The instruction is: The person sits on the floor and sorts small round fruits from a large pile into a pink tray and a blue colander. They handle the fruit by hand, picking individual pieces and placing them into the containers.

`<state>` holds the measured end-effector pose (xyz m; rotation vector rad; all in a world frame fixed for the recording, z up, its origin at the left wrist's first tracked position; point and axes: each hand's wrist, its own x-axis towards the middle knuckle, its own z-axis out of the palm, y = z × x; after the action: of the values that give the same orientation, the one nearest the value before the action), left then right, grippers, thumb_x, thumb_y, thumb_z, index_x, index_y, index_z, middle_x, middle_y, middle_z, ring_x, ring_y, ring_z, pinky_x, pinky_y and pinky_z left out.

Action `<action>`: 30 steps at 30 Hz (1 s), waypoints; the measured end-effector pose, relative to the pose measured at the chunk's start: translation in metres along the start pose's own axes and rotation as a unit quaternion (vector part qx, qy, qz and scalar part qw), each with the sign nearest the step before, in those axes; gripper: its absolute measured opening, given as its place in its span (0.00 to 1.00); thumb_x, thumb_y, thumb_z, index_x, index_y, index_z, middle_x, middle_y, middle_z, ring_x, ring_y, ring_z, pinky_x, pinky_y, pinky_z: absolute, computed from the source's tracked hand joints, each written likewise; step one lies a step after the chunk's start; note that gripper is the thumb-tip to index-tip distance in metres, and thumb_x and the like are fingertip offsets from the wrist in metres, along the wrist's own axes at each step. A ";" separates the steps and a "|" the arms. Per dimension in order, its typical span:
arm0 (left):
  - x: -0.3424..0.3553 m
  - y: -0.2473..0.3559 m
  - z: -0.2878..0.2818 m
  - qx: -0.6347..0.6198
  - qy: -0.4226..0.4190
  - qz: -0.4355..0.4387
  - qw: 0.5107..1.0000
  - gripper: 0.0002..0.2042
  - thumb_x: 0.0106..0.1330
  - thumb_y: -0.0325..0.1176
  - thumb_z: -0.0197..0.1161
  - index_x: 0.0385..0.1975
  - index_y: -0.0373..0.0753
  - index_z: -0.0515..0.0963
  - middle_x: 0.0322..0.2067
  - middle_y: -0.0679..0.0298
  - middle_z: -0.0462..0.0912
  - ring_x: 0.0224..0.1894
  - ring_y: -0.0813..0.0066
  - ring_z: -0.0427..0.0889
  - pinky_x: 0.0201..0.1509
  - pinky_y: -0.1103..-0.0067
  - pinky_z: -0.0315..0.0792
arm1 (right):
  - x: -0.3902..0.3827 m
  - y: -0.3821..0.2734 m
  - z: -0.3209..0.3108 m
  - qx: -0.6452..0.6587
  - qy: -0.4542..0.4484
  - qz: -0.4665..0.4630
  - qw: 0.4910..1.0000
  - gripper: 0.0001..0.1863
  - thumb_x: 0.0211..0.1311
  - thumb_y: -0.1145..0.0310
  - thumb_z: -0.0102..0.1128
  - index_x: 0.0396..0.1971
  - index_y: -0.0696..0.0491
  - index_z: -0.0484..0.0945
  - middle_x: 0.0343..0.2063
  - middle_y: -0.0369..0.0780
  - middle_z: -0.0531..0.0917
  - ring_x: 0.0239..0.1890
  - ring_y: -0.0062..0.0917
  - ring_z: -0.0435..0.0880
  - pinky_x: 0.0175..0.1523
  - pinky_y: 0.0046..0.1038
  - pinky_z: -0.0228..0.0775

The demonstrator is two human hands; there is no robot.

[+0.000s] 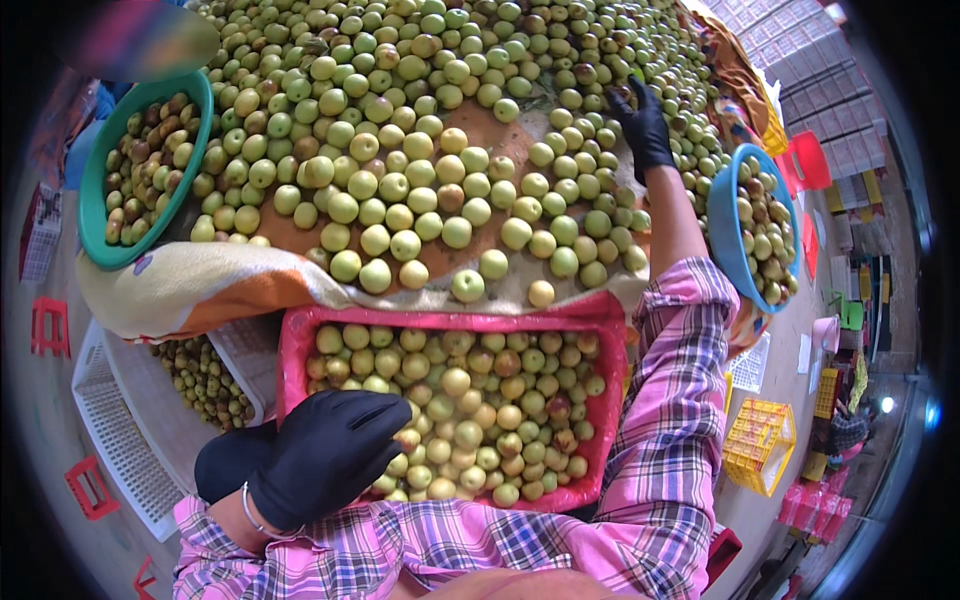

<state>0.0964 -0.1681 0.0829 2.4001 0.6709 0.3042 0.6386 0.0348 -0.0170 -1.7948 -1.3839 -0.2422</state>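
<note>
A large heap of round green fruits point(420, 170), some browned, that look like jujubes covers the cloth-draped table. My right arm is stretched forward, and my black-gloved right hand point(642, 125) is at the heap's far right. Its fingers are apart among the fruits, and no fruit shows in its grasp. Close to my body, a red-lined crate point(453, 318) is filled with the same fruits. My black-gloved left hand point(335, 445) is over its left side with fingers curled together. A fruit shows by its fingertips; whatever is inside the hand is hidden.
A green basin point(90, 215) of browner fruits stands at the left, a blue basin point(735, 235) of fruits at the right. A white plastic crate point(115, 430) with fruits beside it is low at the left. Red stools point(92, 487) and a yellow crate point(758, 447) stand on the floor.
</note>
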 end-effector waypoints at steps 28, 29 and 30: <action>-0.020 -0.022 -0.008 0.051 0.057 -0.028 0.997 0.16 0.60 0.31 0.64 0.48 0.38 0.76 0.45 0.56 0.81 0.46 0.55 0.80 0.49 0.65 0.73 | -0.121 -0.239 0.017 0.058 -0.184 -0.308 0.932 0.24 0.53 0.60 0.69 0.52 0.45 0.79 0.57 0.43 0.75 0.60 0.40 0.72 0.59 0.37 0.70; -0.021 -0.021 -0.010 0.048 0.055 -0.025 0.997 0.16 0.61 0.32 0.64 0.48 0.38 0.75 0.45 0.56 0.80 0.45 0.56 0.80 0.48 0.65 0.73 | -0.121 -0.232 0.006 0.056 -0.187 -0.305 0.932 0.24 0.53 0.60 0.70 0.52 0.45 0.78 0.56 0.43 0.76 0.58 0.40 0.75 0.59 0.37 0.71; -0.021 -0.019 -0.012 0.040 0.059 -0.025 0.997 0.16 0.60 0.32 0.64 0.48 0.38 0.75 0.45 0.56 0.80 0.45 0.55 0.80 0.48 0.65 0.73 | -0.119 -0.222 -0.004 0.056 -0.188 -0.302 0.933 0.25 0.53 0.61 0.70 0.53 0.45 0.78 0.56 0.44 0.77 0.56 0.39 0.77 0.59 0.37 0.71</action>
<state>0.0665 -0.1608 0.0799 2.4511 0.8082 0.4082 0.4025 -0.0431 0.0240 -1.3180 -2.1666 -0.1353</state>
